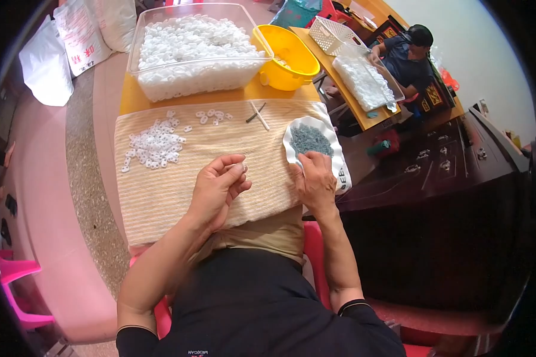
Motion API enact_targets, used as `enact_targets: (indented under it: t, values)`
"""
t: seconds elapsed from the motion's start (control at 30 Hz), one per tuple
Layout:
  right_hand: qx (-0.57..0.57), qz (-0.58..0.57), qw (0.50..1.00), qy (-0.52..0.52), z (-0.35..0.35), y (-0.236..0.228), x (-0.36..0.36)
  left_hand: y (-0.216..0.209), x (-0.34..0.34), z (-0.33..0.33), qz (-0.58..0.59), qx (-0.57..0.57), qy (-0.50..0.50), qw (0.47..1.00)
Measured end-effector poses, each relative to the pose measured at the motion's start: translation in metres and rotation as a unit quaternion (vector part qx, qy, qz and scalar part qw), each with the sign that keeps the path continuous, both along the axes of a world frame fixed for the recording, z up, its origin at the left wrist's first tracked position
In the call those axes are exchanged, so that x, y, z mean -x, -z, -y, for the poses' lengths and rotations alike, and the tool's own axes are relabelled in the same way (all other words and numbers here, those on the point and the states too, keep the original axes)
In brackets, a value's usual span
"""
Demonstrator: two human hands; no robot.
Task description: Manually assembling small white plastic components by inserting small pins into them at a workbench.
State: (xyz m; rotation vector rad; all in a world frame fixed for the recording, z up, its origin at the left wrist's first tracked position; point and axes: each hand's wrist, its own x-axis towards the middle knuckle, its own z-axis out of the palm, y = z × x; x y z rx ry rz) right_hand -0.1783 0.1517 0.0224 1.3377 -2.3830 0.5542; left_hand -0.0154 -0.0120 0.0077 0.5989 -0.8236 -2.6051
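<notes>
Over the striped cloth, my left hand is closed in a pinch, thumb against index finger; whatever small thing it holds is mostly hidden. My right hand reaches to the near edge of a white wavy-rimmed dish, its fingers bent together among small grey-green pieces. What those fingertips grip, if anything, cannot be made out. To the left of my left hand lies a loose pile of small white plastic pieces with holes. A few more white pieces lie behind it. A white stick crosses a dark one.
Behind the cloth, a clear bin full of white pieces stands on the table beside a yellow basin. Sacks stand at far left. At another table on the right, a person works over a filled tray.
</notes>
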Motion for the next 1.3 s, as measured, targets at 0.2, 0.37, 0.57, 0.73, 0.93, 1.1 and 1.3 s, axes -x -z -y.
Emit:
enact_targets:
  t: [0.2,0.37,0.57,0.73,0.93,1.1,1.3]
  values:
    - [-0.065,0.058,0.996,0.008,-0.006,0.0,-0.003,0.005,0.001,-0.003,0.011,0.0,0.001,1.0]
    - [-0.022,0.016,1.0,0.004,-0.008,0.007,0.001,0.006,0.002,-0.005,0.024,0.002,0.002,1.0]
    - [-0.01,0.027,1.0,0.001,-0.007,0.008,0.001,0.007,0.001,-0.006,0.03,0.002,0.001,1.0]
    - [-0.012,0.007,1.0,0.012,-0.008,0.01,0.003,0.005,0.002,-0.008,0.032,0.006,0.006,0.999]
    - [-0.013,0.016,1.0,0.01,-0.009,0.012,0.003,0.007,0.002,-0.01,0.038,0.015,0.006,0.999]
    - [0.032,0.013,0.999,0.011,-0.009,0.013,0.003,0.006,0.001,-0.01,0.04,0.019,0.01,0.999]
    - [-0.008,0.014,1.0,0.023,-0.01,0.017,0.006,0.006,0.001,-0.011,0.044,0.025,0.017,0.999]
